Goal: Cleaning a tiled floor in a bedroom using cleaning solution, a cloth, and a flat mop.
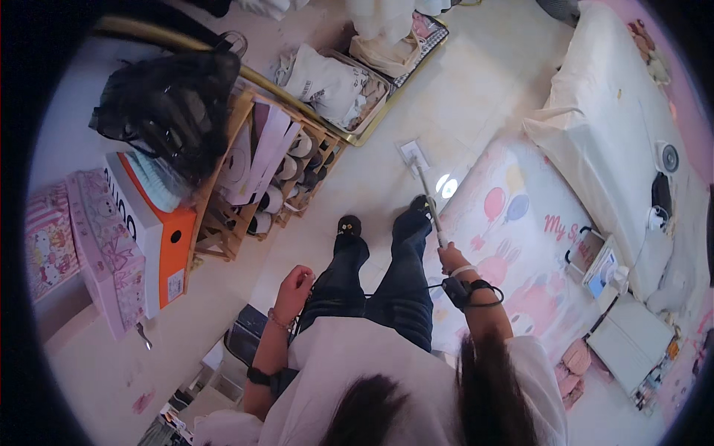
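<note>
My right hand (453, 260) grips the pale handle (430, 203) of a flat mop. The mop's rectangular white head (414, 156) lies on the glossy tiled floor, ahead of my right shoe (421, 205). Bent in front of my left thigh, my left hand (294, 291) has its fingers curled in, with nothing visible in them. A bracelet is around each wrist, and a small black device (456, 292) with a cable sits at my right wrist.
To the right lies a printed play mat (502, 234), with a cloth-draped bed (608, 128) beyond it. A wooden shoe rack (245, 228) stands left, near an orange-and-white box (164, 256) and a black bag (167, 111). Ahead, a gold-edged rack (365, 134) holds bags.
</note>
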`<state>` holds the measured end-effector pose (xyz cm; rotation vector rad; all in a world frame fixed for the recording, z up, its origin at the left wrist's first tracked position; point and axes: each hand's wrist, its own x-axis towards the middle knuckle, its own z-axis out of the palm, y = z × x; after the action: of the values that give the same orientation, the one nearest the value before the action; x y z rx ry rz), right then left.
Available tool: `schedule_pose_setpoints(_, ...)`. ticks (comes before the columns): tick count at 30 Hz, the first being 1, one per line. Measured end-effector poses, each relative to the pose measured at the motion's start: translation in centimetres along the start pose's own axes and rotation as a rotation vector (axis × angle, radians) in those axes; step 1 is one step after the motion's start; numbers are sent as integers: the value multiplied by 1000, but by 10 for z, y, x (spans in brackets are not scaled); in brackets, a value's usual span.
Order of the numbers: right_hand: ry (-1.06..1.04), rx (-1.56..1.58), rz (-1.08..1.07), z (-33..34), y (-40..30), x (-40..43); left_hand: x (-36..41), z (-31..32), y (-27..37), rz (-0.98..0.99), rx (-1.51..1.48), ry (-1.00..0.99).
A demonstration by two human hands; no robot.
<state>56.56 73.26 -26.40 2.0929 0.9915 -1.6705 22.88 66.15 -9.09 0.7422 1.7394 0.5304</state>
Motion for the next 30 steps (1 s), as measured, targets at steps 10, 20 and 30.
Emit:
schedule_pose_setpoints(10, 58, -24, -65, 78, -2, -49, -21, -73, -64, -47, 3, -14)
schedule_pose_setpoints(20, 83, 74, -211, -27, -11, -43, -15, -6, -55, -115, -333, 49)
schedule_pose_setpoints(30, -62, 295, -198, -24, -88, 38, 10, 80, -42, -91, -407, -138)
